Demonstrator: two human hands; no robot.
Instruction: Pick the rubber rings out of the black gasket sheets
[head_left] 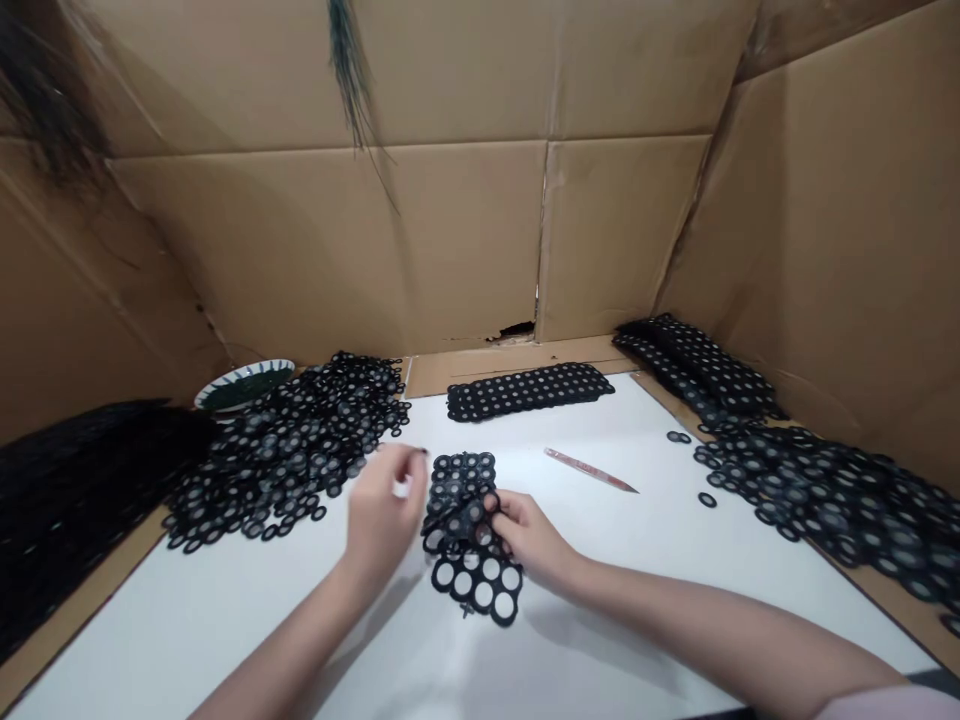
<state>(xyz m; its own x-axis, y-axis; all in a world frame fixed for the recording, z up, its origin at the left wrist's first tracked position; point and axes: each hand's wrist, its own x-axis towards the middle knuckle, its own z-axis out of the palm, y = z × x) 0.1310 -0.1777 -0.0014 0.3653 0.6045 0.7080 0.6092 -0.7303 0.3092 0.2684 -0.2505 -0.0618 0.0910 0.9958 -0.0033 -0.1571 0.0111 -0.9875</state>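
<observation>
A black sheet of joined rings (477, 584) lies on the white tabletop at the centre, its near end showing open white circles. Its far part (463, 478) has filled rings, and a section in between is folded or lifted. My right hand (529, 535) pinches the right edge of this sheet between thumb and fingers. Left of the sheet, my left hand (386, 500) is raised a little, slightly blurred, with thumb and forefinger curled together. Something small and dark shows at its fingertips, too small to make out.
Loose black rings form a pile (292, 450) at the left and another (840, 500) at the right. A ring strip (531, 390) lies at the back, near a pointed tool (589, 468). A striped dish (244, 385), dark netting (90, 500) and stacked strips (705, 365) stand by cardboard walls.
</observation>
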